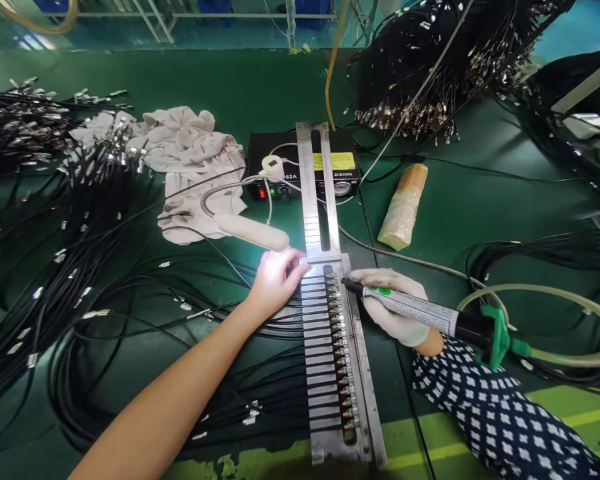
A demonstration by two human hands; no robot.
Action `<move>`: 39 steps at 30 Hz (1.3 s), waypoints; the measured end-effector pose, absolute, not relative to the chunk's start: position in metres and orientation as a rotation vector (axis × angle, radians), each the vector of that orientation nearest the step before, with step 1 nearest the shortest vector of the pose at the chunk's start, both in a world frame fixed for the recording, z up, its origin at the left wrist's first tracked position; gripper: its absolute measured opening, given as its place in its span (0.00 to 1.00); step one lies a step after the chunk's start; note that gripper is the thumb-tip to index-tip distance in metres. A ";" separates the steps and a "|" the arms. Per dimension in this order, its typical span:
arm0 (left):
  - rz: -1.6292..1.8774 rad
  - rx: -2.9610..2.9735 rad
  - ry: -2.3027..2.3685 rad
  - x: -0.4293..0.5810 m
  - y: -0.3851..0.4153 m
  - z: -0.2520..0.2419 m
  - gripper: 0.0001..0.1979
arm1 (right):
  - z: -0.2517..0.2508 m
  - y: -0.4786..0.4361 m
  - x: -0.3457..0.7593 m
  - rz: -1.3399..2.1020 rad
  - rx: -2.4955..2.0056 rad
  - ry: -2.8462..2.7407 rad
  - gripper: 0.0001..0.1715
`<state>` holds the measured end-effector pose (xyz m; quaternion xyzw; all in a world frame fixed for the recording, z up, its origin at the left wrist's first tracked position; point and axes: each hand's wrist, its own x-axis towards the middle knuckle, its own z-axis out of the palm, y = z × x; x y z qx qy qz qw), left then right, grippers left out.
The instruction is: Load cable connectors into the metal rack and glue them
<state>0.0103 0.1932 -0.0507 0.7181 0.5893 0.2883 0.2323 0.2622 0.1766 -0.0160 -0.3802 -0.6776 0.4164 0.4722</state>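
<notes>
A long metal jig (323, 400) lies on the green table, with a row of black cables (280, 307) laid across it. Their small metal connectors (337, 313) line up along its right part. My bare left hand (276, 283) pinches the upper left corner of the jig between thumb and fingers, beside the topmost cable. In a white glove, my right hand (397, 307) is wrapped around a glue-dispensing syringe (415, 307) with a black tip and a green end fitting. The syringe tip is at the uppermost connectors; whether it touches them I cannot tell.
A slotted metal plate (307, 167) leans over a black dispenser box (260, 157). A lit lamp (253, 230) hangs beside my left hand. A crumpled cloth (195, 153), a wrapped roll (403, 210), cable bundles (95, 207) and a clear hose (595, 300) lie around.
</notes>
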 end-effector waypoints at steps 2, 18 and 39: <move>0.795 1.982 1.612 0.011 0.193 -0.049 0.08 | -0.014 0.177 0.261 1.018 -0.934 -1.661 0.12; 0.804 2.009 1.587 0.011 0.193 -0.048 0.07 | -0.020 0.183 0.261 0.794 -0.807 -1.858 0.10; 0.793 2.006 1.590 0.010 0.193 -0.047 0.08 | -0.021 0.183 0.261 0.774 -0.793 -1.852 0.10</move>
